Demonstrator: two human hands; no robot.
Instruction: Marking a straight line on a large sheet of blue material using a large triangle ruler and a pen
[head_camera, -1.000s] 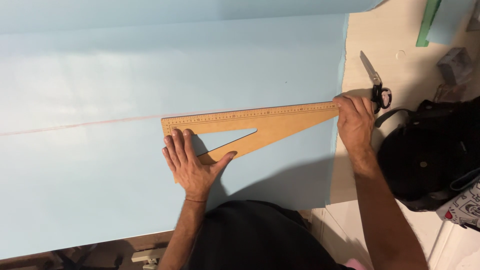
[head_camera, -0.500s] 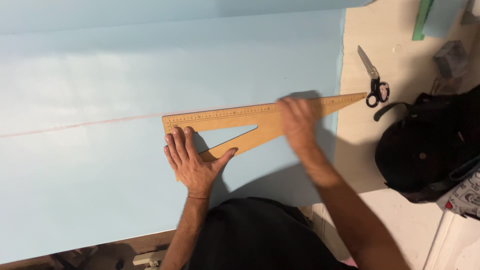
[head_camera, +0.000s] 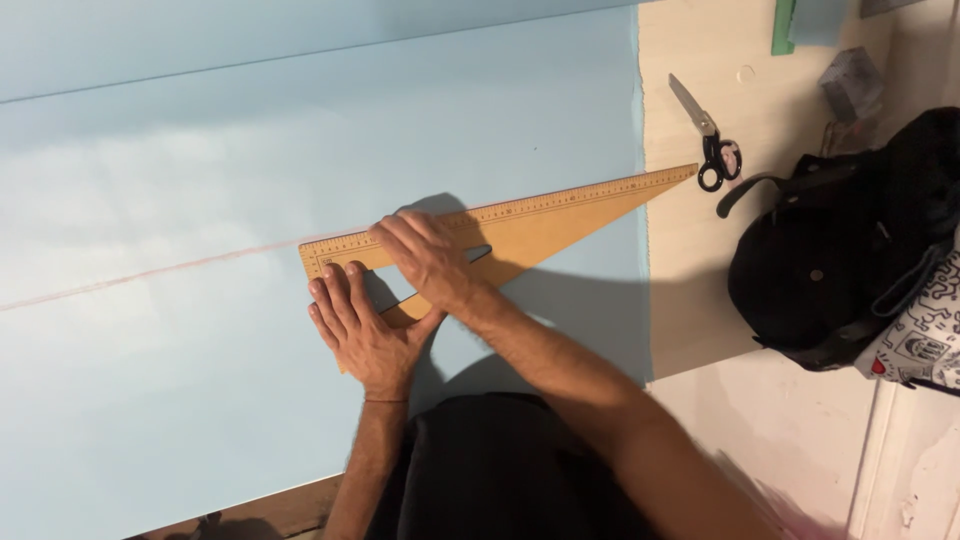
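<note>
My right hand (head_camera: 425, 255) has slid in from the far tip of the wooden set square (head_camera: 520, 228) and now lies fingers-down on its ruled edge, gripping nothing, just beside my left hand (head_camera: 362, 330), flat and spread on the near corner. Both hands now pin the square on the pale blue sheet (head_camera: 200, 200). Its tip overhangs the sheet's right edge toward the scissors (head_camera: 708, 135); open sheet stretches leftward.

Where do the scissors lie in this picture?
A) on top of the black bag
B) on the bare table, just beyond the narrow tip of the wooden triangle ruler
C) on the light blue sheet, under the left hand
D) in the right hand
B: the scissors rest on the pale table past the edge of the blue sheet, near the tip of the wooden triangle ruler.
</note>
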